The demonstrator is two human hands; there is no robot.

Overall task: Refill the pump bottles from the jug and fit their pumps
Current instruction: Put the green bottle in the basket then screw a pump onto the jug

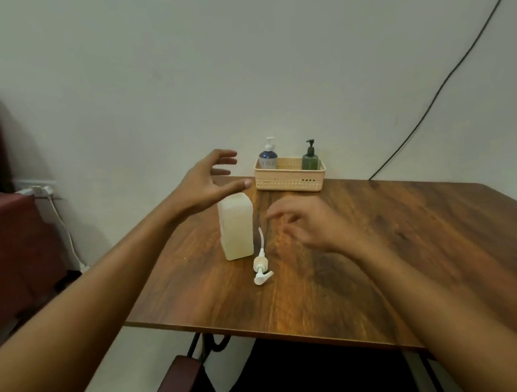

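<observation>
1. The left hand [210, 180] reaches forward on a long, straight forearm and sits above the top of the pale bottle [236, 228]. Its fingers are spread and gently arched and its thumb is stretched out over the bottle's shoulder. It grips nothing, and whether the palm touches the bottle cannot be told.
2. The right hand [308, 223] hovers low over the surface [392, 247], just right of the bottle. It is motion-blurred, with loose, parted fingers that hold nothing.
3. The pale bottle is a tall, rectangular, milky, translucent plastic block standing upright.
4. A white plastic pump [262, 269] lies on its side just beside the bottle's base, its thin curved tube pointing away.
5. The surface is glossy brown wood grain.
6. At the far edge, a beige perforated basket [290, 181] holds a round blue bottle [268, 158] and a dark green bottle [310, 161], both with pumps on.
</observation>
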